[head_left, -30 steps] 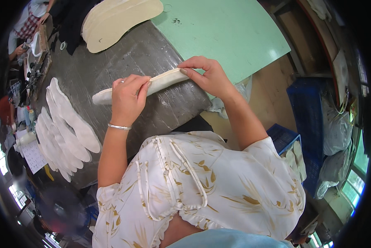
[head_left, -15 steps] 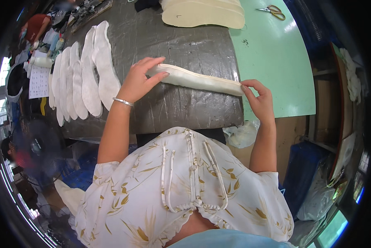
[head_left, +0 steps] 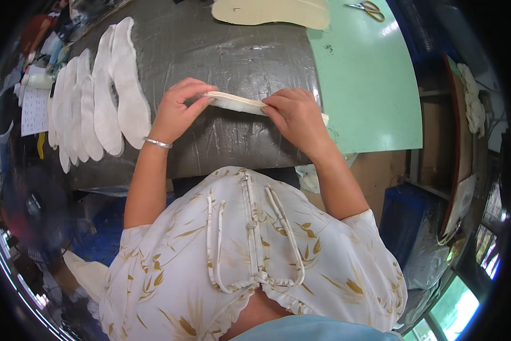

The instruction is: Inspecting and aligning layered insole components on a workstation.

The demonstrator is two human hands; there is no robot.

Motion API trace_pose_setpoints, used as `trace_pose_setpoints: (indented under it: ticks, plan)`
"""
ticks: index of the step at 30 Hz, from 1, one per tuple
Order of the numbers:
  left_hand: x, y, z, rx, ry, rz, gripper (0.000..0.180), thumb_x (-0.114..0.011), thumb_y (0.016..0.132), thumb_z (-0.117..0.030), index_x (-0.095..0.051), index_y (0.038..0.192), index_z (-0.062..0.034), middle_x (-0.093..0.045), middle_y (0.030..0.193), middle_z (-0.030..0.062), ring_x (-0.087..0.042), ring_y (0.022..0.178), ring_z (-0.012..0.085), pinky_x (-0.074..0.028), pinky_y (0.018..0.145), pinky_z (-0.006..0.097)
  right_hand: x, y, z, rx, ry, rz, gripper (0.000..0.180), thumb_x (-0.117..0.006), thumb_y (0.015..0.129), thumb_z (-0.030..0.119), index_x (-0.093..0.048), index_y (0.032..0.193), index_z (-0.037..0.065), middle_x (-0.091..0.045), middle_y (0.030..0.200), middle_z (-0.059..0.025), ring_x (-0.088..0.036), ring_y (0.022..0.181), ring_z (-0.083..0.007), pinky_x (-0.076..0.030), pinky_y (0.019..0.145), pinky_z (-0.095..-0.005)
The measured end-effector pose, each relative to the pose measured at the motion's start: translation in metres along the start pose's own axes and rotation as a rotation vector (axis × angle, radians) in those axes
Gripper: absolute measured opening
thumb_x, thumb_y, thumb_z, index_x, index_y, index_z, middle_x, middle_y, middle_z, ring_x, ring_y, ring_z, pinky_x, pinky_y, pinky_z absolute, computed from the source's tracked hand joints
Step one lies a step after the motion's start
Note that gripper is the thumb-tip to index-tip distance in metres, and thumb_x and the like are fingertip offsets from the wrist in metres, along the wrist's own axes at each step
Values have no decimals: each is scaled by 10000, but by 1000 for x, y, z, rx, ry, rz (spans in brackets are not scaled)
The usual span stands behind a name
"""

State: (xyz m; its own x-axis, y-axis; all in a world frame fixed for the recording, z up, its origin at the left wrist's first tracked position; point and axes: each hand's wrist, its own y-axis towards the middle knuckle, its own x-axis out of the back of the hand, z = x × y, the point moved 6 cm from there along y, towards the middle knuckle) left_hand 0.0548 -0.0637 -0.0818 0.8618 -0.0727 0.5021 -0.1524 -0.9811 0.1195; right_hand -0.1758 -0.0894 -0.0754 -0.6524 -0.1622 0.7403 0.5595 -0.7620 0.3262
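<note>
A white fleecy insole with a cream edge is held on its side above the dark table, its edge turned up. My left hand pinches its left end between thumb and fingers. My right hand grips it further along, fingers closed over the upper edge. A short stretch of the insole sticks out past my right hand; the part under those fingers is hidden. Left of my left hand lies a row of several white fleecy insoles, some overlapping.
The dark plastic-covered table meets a green board on the right. Cream insole-shaped sheets lie at the far side, with scissors at the far right. A fan and a blue crate are at lower left.
My right hand has slid left along the insole from its right end to nearer the middle. My left hand keeps its pinch on the left end. The whole view has shifted slightly.
</note>
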Motion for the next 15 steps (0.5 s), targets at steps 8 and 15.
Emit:
trace_pose_setpoints:
  ticks: [8, 15]
  plan:
    - [3, -7, 6, 49, -102, -8, 508, -730, 817, -84, -587, 1305, -75, -657, 1130, 50, -593, 1077, 163, -428, 988, 305, 12, -3, -6, -35, 15, -62, 71, -725, 787, 76, -729, 856, 61, -696, 844, -53, -629, 795, -253, -462, 821, -374]
    - [2, -1, 3, 63, -177, 1, 421, -705, 836, -46, -628, 1249, -51, -689, 1167, 74, -620, 1113, 173, -452, 1002, 313, 36, -18, -16, -11, -18, -159, 94, -730, 786, 45, -720, 879, 58, -699, 873, -41, -606, 798, -236, -450, 843, -355]
